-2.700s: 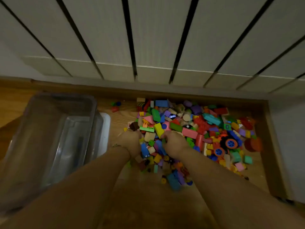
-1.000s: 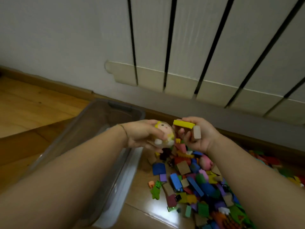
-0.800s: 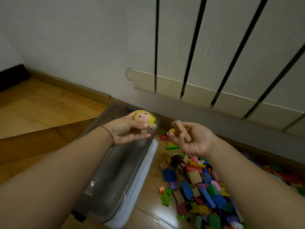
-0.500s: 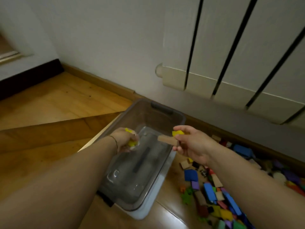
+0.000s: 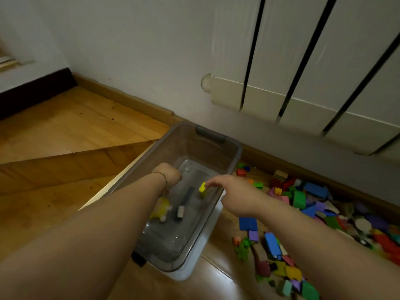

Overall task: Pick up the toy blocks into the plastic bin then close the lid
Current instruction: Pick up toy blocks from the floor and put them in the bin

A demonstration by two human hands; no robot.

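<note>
Pale lid (image 5: pixel 190 273): flat on the wooden floor (image 5: pixel 65 126), under the bin, with its near corner sticking out.
Plastic bin (image 5: pixel 234 154): clear grey and open-topped. It stands on the lid, its far end close to the floor's edge at the wall.
In the bin: a blurred yellow-haired doll toy (image 5: pixel 161 211) just beside a beige block (image 5: pixel 180 212), both low near the bottom.
Left hand (image 5: pixel 170 174): above the bin's left side, a thin bracelet (image 5: pixel 161 175) at the wrist. The fingers point down out of sight, so I cannot tell whether they are spread or curled.
Right hand (image 5: pixel 229 191): over the bin's right rim, fingers loosely spread, gripping nothing.
Yellow block (image 5: pixel 202 187): blurred, at the right fingertips over the bin; I cannot tell if it touches them.
Toy blocks (image 5: pixel 303 198): a mixed heap on the floor right of the bin, running along the far edge by the skirting board.
Radiator (image 5: pixel 303 72): white, on the wall above the heap.
</note>
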